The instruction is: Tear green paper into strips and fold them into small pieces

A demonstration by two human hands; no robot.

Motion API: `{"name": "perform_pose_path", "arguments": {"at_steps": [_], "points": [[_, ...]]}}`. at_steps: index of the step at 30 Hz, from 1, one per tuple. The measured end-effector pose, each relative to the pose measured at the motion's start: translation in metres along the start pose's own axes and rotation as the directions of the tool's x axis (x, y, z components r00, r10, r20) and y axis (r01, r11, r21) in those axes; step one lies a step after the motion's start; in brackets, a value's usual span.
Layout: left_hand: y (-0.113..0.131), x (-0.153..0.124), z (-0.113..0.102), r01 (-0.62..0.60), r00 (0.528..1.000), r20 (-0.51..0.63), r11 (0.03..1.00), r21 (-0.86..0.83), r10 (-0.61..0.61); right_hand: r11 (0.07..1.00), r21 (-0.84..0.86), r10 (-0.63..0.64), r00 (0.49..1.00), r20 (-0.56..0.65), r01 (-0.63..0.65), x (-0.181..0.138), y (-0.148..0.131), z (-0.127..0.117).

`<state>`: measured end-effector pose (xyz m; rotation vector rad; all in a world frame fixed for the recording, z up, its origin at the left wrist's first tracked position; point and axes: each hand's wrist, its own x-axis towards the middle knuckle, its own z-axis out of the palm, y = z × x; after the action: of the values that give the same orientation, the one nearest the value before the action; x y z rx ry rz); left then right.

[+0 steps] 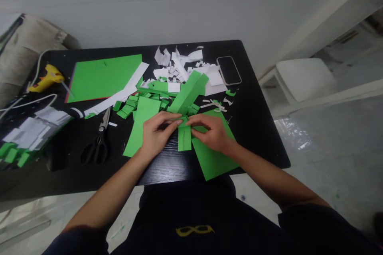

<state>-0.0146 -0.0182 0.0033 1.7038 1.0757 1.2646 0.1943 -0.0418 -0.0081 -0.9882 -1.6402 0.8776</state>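
Between my two hands is a green paper strip [184,137], its near end hanging toward me with a dark line down its middle. My left hand [158,130] is closed, thumb and fingers pinching the strip's upper edge from the left. From the right, my right hand [212,130] pinches the same strip near its folded top. Beneath my right hand lies a green paper sheet [214,157], and another green piece [145,119] lies beside my left hand. Just beyond my fingers, long green strips [190,91] lean over a pile of small folded green pieces [128,105].
White paper scraps [178,65] and a phone [229,70] lie at the back. Black-handled scissors [98,143], a yellow glue gun [48,78], a large green sheet [104,77] and a stack of white and green pieces [36,131] occupy the left. A white stool [305,77] stands right of the table.
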Motion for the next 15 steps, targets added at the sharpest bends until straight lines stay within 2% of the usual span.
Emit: {"name": "perform_pose_path", "arguments": {"at_steps": [8,15], "points": [[0.0021,-0.0003,0.0034,0.037,0.999,-0.026,0.998,-0.056,-0.038,0.974,0.192,0.122,0.993,0.011,-0.122,-0.0005,0.0002,0.0042],[-0.0013,-0.0014,0.0047,0.017,0.999,-0.036,0.997,-0.079,-0.020,0.969,0.204,0.138,0.990,0.017,-0.139,-0.0002,-0.0006,0.0041]]}}
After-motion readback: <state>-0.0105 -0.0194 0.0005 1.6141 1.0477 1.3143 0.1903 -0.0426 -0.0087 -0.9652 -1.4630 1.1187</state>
